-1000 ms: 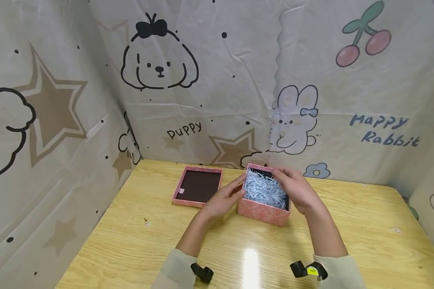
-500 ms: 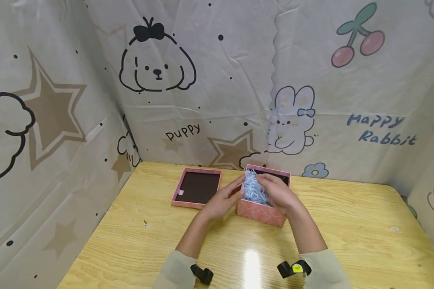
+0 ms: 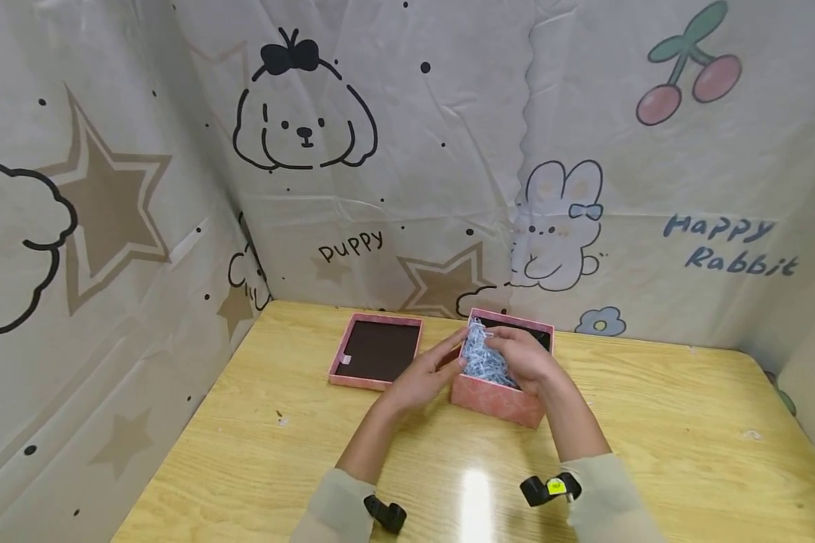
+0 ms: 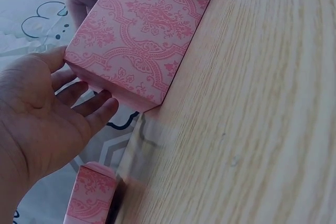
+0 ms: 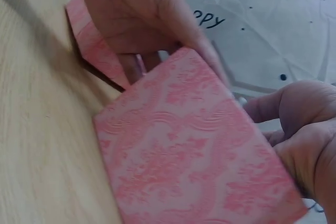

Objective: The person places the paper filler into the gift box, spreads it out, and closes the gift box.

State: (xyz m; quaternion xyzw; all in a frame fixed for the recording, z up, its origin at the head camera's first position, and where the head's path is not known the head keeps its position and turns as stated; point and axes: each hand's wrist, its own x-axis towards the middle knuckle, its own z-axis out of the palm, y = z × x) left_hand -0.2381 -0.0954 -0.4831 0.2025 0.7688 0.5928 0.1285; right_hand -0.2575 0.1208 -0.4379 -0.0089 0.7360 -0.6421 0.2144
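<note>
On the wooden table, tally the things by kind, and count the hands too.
Pink patterned cardboard box base: 1
Pink box lid with dark inside: 1
Heap of pale blue shredded paper: 1
Hands: 2, left hand and right hand
Total: 5

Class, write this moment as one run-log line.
left hand: steadies pink box | right hand: in blue paper shreds | lid: beside box, inside up

Both forearms are bare up to pale beige-green sleeves point(image 3: 607, 498) pushed back toward the elbows, and each wrist carries a small black strapped camera mount point(image 3: 385, 515), the right one point(image 3: 550, 489) marked with a yellow sticker, while the left hand point(image 3: 426, 374) and right hand point(image 3: 524, 359) wear nothing.
</note>
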